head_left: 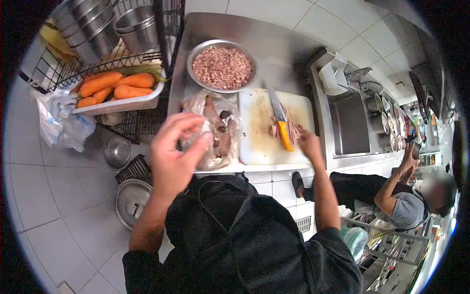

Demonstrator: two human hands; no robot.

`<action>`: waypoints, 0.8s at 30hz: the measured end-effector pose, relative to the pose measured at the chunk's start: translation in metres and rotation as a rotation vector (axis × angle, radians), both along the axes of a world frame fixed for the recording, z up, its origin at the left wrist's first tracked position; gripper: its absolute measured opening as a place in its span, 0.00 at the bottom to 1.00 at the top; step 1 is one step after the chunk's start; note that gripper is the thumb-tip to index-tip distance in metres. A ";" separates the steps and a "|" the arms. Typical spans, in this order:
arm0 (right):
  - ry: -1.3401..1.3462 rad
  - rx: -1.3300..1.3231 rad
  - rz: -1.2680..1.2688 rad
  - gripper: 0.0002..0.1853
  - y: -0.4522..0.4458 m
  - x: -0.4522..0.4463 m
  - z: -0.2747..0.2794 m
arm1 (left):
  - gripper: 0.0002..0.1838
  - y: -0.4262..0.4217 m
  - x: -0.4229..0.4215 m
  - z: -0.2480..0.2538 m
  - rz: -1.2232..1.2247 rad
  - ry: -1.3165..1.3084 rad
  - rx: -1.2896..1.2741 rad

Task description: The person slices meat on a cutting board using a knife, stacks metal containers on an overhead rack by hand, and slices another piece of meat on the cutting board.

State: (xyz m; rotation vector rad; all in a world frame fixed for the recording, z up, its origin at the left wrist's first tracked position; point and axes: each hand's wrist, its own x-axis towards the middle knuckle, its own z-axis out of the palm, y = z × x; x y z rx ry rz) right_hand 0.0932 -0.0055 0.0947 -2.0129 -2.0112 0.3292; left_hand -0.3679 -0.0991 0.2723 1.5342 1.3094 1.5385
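Note:
My left hand is raised over the near-left edge of the counter, thumb and fingers apart, holding nothing. Just beyond it lies a clear plastic bag with pieces of meat inside. My right hand is at the right edge of the white cutting board, fingers curled beside a small pile of sliced meat strips. Whether they pinch a strip is hidden. A knife with a yellow handle rests on the board, partly across the strips. Behind the bag stands a metal bowl of chopped meat.
Carrots fill a white bin on the wire rack at left, below metal pots. A sink is right of the board. On the floor, a pot lid leans near my left. Another person is at far right.

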 end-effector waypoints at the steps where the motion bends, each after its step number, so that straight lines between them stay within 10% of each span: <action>1: 0.114 -0.018 -0.007 0.18 -0.002 -0.021 -0.006 | 0.14 0.006 0.024 0.001 -0.056 0.062 -0.023; 3: -0.046 0.269 0.275 0.21 0.003 -0.031 -0.028 | 0.13 0.023 0.069 -0.013 -0.140 0.092 -0.099; 14: 0.178 -0.126 0.061 0.38 0.027 -0.035 -0.012 | 0.12 0.109 0.239 -0.205 -0.316 0.558 -0.307; 24: 0.461 -0.343 0.046 0.29 0.036 0.018 -0.055 | 0.10 0.187 0.289 -0.276 -0.211 0.682 -0.052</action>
